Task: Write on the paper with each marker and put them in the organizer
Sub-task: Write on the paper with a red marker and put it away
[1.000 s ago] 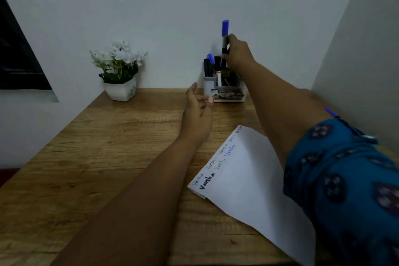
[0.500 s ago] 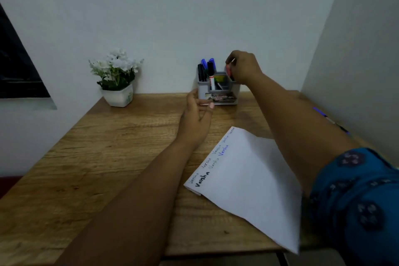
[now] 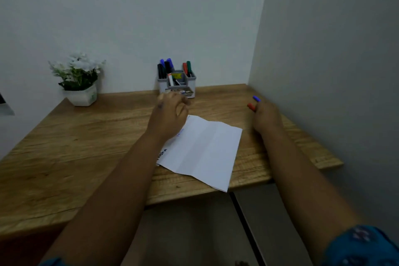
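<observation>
Left hand [image 3: 170,114] hovers w/ fingers loosely curled, empty, over paper [image 3: 205,149]. Organizer [image 3: 177,86] at back wall. Right hand [image 3: 266,117] reaches red marker [image 3: 251,106] & blue marker [image 3: 257,98]; grip can't tell. Markers prob light, stiff, slick: pinch mid-barrel.

The organizer [image 3: 177,84] stands against the back wall, markers [image 3: 165,68] jutting above its rim. Bare desk [image 3: 90,136] spreads leftward to the plant [image 3: 78,80]; the side wall [image 3: 323,49] closes the right.

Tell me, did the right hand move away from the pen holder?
Yes. The right hand left the organizer and came back toward the person, rightward, near two markers by the side wall.
</observation>
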